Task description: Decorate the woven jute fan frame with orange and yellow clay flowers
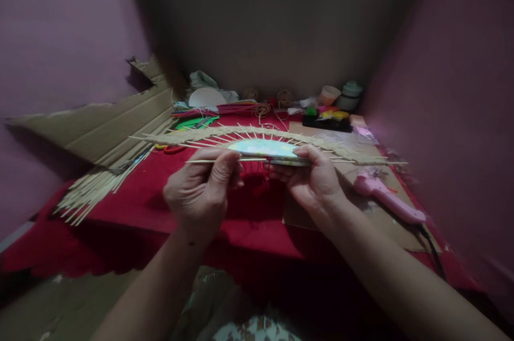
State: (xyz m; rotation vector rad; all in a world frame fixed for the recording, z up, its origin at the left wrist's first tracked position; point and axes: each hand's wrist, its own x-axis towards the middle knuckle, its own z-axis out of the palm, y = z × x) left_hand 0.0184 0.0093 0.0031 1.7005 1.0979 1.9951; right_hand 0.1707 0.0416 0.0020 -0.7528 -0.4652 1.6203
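Both hands hold a half-round fan of thin sticks above the table. A braided fibre band (265,131) arches around its outer part, with stick tips poking past it. At its centre is a pale blue-green half-disc (263,147). My left hand (204,183) is closed, thumb against fingers, at the left end of the half-disc and on the bottom stick (201,161). My right hand (315,175) grips the half-disc's right end, thumb on top and fingers underneath. A bit of dark red thread (269,160) is at the middle of the lower edge.
A red cloth (132,191) covers the table. A stick bundle (90,191) lies left beside cardboard (116,124). A pink glue gun (389,199) rests on a cardboard sheet at right. Scissors (172,149), cups (329,96) and twine balls (284,97) sit farther back.
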